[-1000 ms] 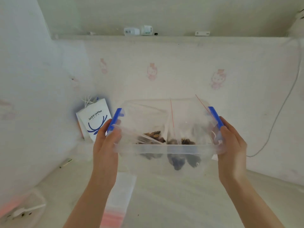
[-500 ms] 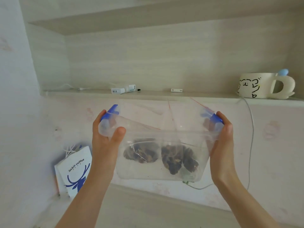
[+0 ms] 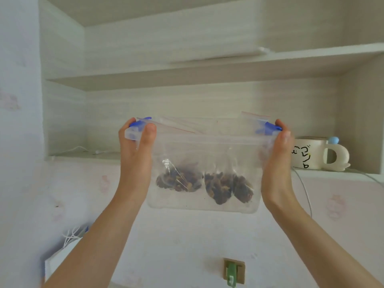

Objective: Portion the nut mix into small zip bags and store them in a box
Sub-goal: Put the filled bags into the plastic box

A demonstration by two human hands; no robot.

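Box [image 3: 207, 150] of nut bags [image 3: 218, 188], clamped between left hand [image 3: 135, 156] and right hand [image 3: 276, 163], mug [image 3: 307, 154] close by.

Room on the shelf [image 3: 83, 155] at 9 o'clock, mug [image 3: 309, 153] close on my right.
I grip the box [image 3: 207, 140] by both ends, left hand [image 3: 135, 154] and right hand [image 3: 276, 161]. Behind it the shelf bay offers room from 9 to 12 o'clock, with only a thin cord [image 3: 72, 149] lying at 9. The mug stands at 3, just beside my right hand. The upper shelf [image 3: 187, 80] caps the bay at 12. A cable [image 3: 305, 190] hangs at 4, a hook [image 3: 231, 271] at 6, a paper bag [image 3: 60, 260] at 7.
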